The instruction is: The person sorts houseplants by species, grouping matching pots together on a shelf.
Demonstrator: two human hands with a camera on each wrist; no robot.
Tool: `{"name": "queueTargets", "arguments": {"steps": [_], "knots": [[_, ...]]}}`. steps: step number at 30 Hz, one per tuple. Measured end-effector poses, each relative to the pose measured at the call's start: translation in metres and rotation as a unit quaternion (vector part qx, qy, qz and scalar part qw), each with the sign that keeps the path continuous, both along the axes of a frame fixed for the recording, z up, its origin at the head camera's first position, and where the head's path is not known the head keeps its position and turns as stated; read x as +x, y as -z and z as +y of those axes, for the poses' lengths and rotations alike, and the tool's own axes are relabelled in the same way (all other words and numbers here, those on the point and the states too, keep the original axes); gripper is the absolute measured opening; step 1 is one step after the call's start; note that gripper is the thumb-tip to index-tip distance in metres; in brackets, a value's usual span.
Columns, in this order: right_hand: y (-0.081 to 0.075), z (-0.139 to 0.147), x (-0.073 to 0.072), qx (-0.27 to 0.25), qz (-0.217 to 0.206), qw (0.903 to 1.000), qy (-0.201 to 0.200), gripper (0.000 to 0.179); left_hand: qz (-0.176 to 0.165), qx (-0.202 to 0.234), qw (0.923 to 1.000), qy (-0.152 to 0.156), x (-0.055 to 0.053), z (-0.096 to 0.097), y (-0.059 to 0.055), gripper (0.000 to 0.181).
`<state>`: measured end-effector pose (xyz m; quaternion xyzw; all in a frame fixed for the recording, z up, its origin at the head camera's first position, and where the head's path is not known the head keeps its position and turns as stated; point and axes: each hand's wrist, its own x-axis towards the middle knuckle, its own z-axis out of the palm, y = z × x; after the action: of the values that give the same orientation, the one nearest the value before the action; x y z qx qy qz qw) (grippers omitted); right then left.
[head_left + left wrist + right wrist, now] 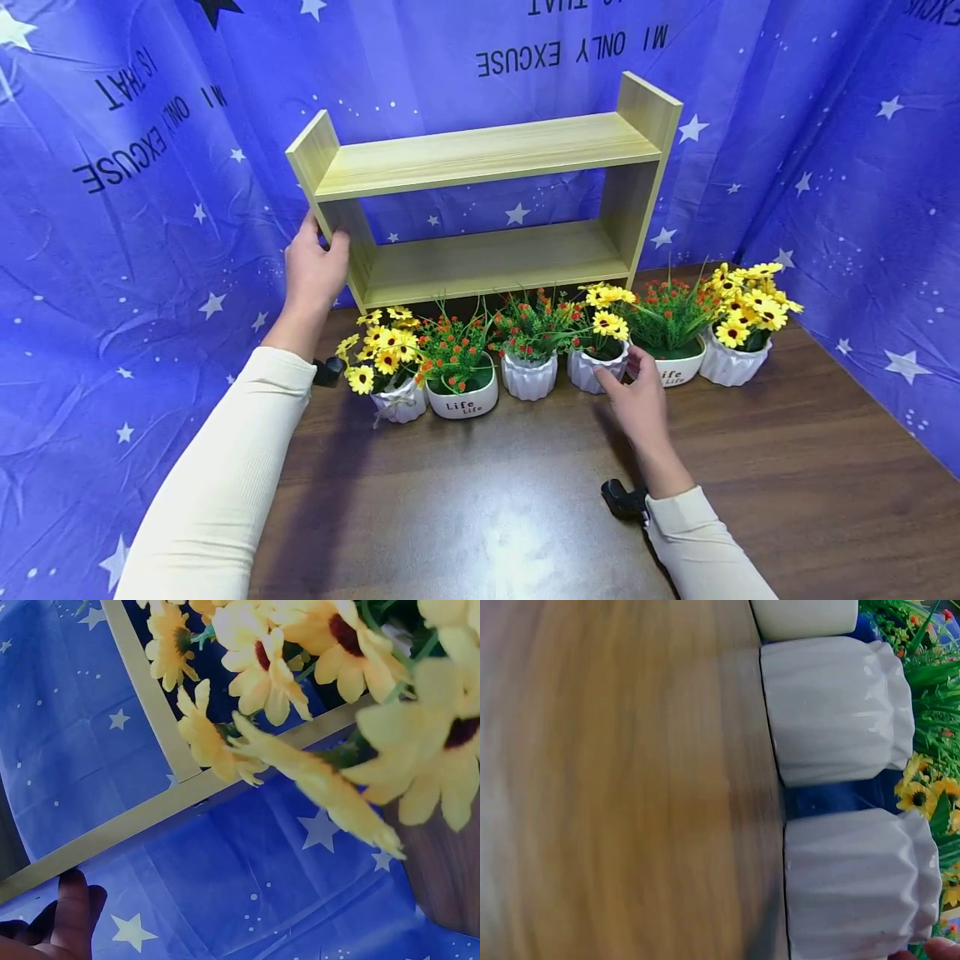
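A pale two-tier wooden shelf (487,156) stands at the back, behind a row of potted artificial flowers. My left hand (317,268) grips its left side panel, thumb on the inner side and fingers round the outer edge. In the left wrist view, fingers (73,911) touch the wooden edge, and yellow flowers fill the upper right. My right hand (642,410) holds a white fluted flower pot (587,372) with yellow daisies by its upper part. The right wrist view shows that pot (855,881) on the table, with fingertips (941,947) at its rim.
To the left along the wooden table (450,483) are a daisy pot (401,404), an oval "Life" planter (465,406) and a red-flowered pot (529,379). Another "Life" planter (678,369) and a daisy pot (735,362) stand right. A blue star-patterned curtain (420,50) hangs behind.
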<state>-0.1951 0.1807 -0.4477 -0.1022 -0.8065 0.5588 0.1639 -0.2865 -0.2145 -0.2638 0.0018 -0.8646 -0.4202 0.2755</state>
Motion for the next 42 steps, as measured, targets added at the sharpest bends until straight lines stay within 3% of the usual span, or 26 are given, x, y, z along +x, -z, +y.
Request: {"name": "queueTargets", "arguments": {"steps": [10,20,27,37,42], "knots": [[0.007,-0.003,-0.011,-0.040,0.011,0.9987,0.029,0.066,-0.006,-0.041,0.9988,-0.025,-0.001,0.003,0.001,0.033],[0.007,-0.009,-0.014,-0.027,0.010,0.9989,0.037,0.069,-0.008,-0.047,0.9983,-0.035,-0.005,0.001,0.001,0.033],[0.007,-0.012,-0.014,-0.030,-0.005,0.9987,0.042,0.076,-0.009,-0.047,0.9984,-0.029,-0.006,0.002,0.005,0.033],[0.010,-0.017,-0.020,-0.020,-0.005,0.9985,0.050,0.078,-0.014,-0.048,0.9985,-0.024,-0.004,0.003,0.002,0.034],[0.013,-0.019,-0.022,-0.043,-0.005,0.9982,0.041,0.080,-0.018,-0.042,0.9987,-0.022,-0.003,0.004,0.005,0.033]]}}
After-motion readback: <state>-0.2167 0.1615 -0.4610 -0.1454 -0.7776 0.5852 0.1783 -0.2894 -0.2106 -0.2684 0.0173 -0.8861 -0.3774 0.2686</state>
